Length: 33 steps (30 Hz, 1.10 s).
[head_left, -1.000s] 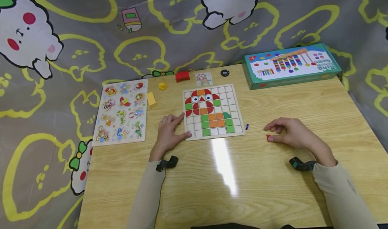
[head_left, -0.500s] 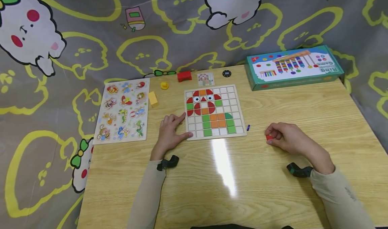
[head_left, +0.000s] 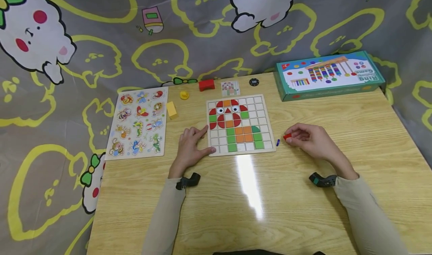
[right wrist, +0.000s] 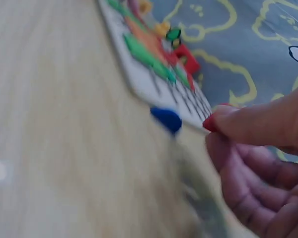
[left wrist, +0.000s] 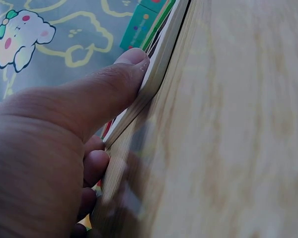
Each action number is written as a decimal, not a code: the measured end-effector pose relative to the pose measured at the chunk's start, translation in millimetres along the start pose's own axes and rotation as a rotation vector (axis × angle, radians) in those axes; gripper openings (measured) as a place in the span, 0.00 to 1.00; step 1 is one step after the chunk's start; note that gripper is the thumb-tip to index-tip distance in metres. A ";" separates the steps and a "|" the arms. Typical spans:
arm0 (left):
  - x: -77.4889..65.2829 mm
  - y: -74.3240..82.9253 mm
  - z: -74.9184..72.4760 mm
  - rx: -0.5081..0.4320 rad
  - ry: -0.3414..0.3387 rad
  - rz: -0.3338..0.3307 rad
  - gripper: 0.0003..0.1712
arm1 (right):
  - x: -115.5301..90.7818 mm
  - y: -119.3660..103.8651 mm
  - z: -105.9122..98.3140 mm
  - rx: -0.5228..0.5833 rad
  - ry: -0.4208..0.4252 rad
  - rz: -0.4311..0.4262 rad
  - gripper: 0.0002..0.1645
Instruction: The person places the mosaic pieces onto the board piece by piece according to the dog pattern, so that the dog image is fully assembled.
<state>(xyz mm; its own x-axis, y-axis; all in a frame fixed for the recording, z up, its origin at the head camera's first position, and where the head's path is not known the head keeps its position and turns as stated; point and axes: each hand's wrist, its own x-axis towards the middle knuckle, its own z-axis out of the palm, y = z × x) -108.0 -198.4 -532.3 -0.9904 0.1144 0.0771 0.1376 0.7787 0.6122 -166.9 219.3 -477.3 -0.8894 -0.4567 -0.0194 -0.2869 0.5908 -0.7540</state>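
Observation:
A square mosaic board (head_left: 260, 114) with a grid of cells lies mid-table in the head view. Red, orange, green and white pieces form a picture with two eyes on it. My left hand (head_left: 189, 148) rests at its left side, thumb (left wrist: 131, 62) on the near corner and index fingertip at the left edge. Right of the board, my right hand (head_left: 310, 140) pinches a small red tile (head_left: 287, 136) between thumb and forefinger, just above the table. Between this hand and the board lies a small blue tile (right wrist: 166, 119). The red tile's full shape is covered by my fingers.
An insect puzzle board (head_left: 127, 155) lies at left. Behind stand a yellow block (head_left: 171, 110), a small yellow figure (head_left: 184, 95), a red block (head_left: 206, 84), a picture card (head_left: 230, 88) and a black chip (head_left: 254, 82). A green game box (head_left: 327, 75) sits back right.
My right hand has closed its fingers on the red tile and moved left with it, towards the blue tile and the board. The left hand stays on the board.

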 end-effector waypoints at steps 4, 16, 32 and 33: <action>-0.2 -0.1 -1.1 0.005 0.002 0.000 0.51 | 25.0 -11.0 8.4 0.182 0.023 0.140 0.18; 0.2 -1.3 -1.5 0.001 0.001 -0.002 0.51 | 85.4 -32.6 46.0 0.332 0.006 0.054 0.21; 0.7 -0.6 -1.2 0.006 0.006 0.008 0.51 | 108.1 -37.1 62.3 0.066 0.040 -0.020 0.21; 1.0 -1.0 -0.9 0.007 0.004 0.007 0.51 | 109.5 -37.9 63.3 0.045 0.040 -0.024 0.22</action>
<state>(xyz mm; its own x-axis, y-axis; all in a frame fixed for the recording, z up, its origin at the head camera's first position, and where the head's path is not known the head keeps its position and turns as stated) -109.1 -199.6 -532.1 -0.9895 0.1172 0.0842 0.1442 0.7819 0.6065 -230.9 104.9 -492.4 -0.8961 -0.4432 0.0246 -0.2931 0.5491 -0.7827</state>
